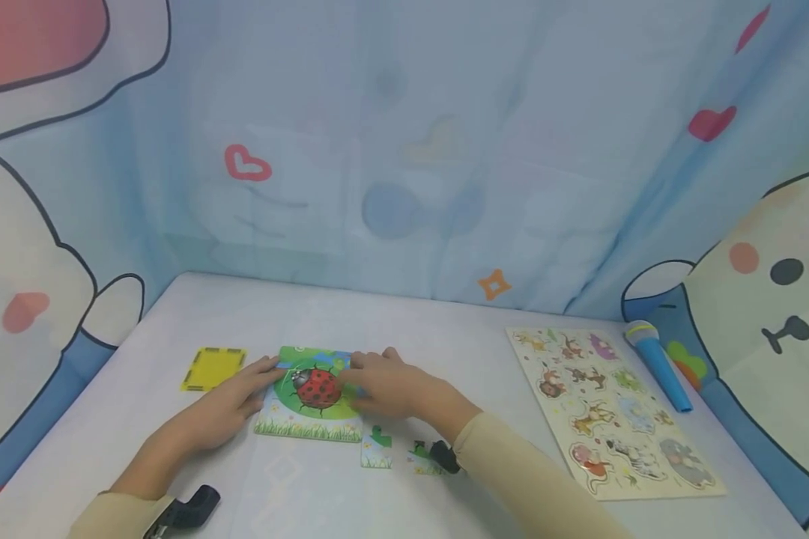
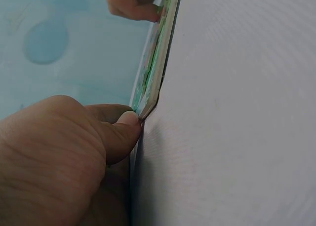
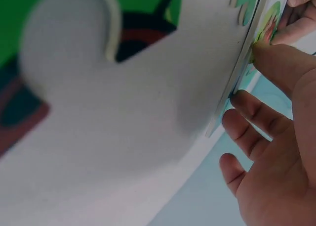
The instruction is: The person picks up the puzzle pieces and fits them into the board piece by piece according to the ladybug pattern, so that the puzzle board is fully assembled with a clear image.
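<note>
A ladybug jigsaw puzzle [image 1: 317, 388] lies in its flat board on the white table, with green and grassy pieces around the red ladybug. My left hand [image 1: 231, 400] rests at its left side. In the left wrist view, thumb [image 2: 129, 123] and forefinger touch the board's corner. Over the right side of the puzzle, my right hand [image 1: 392, 385] presses with its digits, covering part of it. In the right wrist view, one digit of the right hand [image 3: 276, 132] touches the picture, while other fingers are spread by the board's edge. Loose puzzle pieces [image 1: 377, 451] lie below.
Another piece [image 1: 423, 458] lies partly behind the black wrist camera [image 1: 444, 457]. A yellow square [image 1: 214, 368] lies left of the puzzle. At the right are an animal puzzle board [image 1: 596, 419] and a blue toy microphone [image 1: 661, 367]. A patterned curtain [image 1: 404, 150] hangs behind the table.
</note>
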`<state>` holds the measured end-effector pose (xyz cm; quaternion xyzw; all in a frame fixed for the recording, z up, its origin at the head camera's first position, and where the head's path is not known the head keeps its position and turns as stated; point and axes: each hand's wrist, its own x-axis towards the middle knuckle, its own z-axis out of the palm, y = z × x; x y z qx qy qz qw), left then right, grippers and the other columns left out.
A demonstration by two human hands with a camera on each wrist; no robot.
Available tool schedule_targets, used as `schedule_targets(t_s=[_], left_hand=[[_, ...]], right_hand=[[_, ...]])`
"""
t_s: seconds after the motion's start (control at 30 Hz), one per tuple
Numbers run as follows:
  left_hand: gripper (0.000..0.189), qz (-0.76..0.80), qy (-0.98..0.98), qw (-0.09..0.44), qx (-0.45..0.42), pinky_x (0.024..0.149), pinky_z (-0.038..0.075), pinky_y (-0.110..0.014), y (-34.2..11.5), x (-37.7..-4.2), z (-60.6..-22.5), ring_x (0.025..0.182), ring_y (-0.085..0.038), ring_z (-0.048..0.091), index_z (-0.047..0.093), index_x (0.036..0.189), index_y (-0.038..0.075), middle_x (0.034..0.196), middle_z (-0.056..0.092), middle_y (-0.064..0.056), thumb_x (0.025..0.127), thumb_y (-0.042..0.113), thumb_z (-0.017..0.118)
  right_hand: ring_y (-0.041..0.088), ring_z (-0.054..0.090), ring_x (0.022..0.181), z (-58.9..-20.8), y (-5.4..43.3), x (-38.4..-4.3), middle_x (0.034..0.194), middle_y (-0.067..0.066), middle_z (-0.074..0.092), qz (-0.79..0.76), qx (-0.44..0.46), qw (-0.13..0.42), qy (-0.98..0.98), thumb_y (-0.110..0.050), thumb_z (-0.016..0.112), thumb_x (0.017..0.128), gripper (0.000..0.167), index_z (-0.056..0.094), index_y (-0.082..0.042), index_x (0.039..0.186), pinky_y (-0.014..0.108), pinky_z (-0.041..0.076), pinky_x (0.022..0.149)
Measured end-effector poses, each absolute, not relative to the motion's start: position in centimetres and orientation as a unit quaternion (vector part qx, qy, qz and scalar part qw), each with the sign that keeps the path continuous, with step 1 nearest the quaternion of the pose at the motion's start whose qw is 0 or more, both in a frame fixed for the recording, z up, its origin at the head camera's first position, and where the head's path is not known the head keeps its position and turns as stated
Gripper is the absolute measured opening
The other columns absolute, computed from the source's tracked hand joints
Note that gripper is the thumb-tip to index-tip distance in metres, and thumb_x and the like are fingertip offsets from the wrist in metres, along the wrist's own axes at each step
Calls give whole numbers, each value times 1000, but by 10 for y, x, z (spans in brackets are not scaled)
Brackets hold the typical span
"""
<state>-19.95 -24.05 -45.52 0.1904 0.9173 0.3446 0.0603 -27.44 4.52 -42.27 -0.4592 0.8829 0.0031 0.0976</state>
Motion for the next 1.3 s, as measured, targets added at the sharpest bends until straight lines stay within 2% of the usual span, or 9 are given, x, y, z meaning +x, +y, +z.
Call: schedule_targets(t_s=[0.2,0.33,0.57,0.67,0.9,1.1,1.3], left_hand=[[49,344,917,59,196,113,19,-60,-238,-200,-452,145,-40,15,42,147,5,158,25,-16,99,1,49],[49,347,916,59,194,113,18,-61,-237,-197,-451,145,-41,15,42,147,5,158,24,-17,99,1,49],[48,349,914,57,200,113,18,-61,-236,-196,-451,144,-42,15,42,146,3,157,25,-18,99,0,49],[48,341,917,52,201,112,19,-61,-237,-197,-451,144,-42,16,43,146,3,157,26,-18,98,0,49],[48,344,916,50,200,112,20,-62,-239,-195,-451,144,-42,17,43,146,5,157,26,-17,98,1,50],[48,347,914,47,204,112,20,-61,-237,-195,-452,144,-42,16,43,146,4,157,27,-18,99,0,49],[48,345,915,49,202,113,20,-61,-239,-195,-452,145,-41,16,43,147,5,157,26,-17,99,1,48]], right_hand=[[13,43,90,-417,54,-262,121,-8,49,69,-463,79,880,-31,55,99,43,49,-38,141,29,33,71],[14,44,97,-419,58,-258,133,-9,45,85,-462,83,879,-34,51,100,48,41,-39,147,30,34,75],[18,46,115,-419,75,-250,144,-6,44,-15,-429,112,896,-34,54,98,50,42,-34,147,37,33,84],[16,46,115,-417,86,-237,140,-5,46,-46,-421,110,899,-38,59,96,52,45,-31,145,36,31,85],[6,46,93,-416,96,-213,111,-12,53,-48,-415,111,902,-42,74,84,55,55,-32,135,36,33,84],[3,46,84,-425,99,-201,100,-15,53,-66,-421,91,900,-34,75,84,40,63,-29,122,33,33,82],[3,46,81,-422,96,-201,94,-16,52,-84,-407,68,907,-26,74,80,31,65,-29,109,36,35,83]])
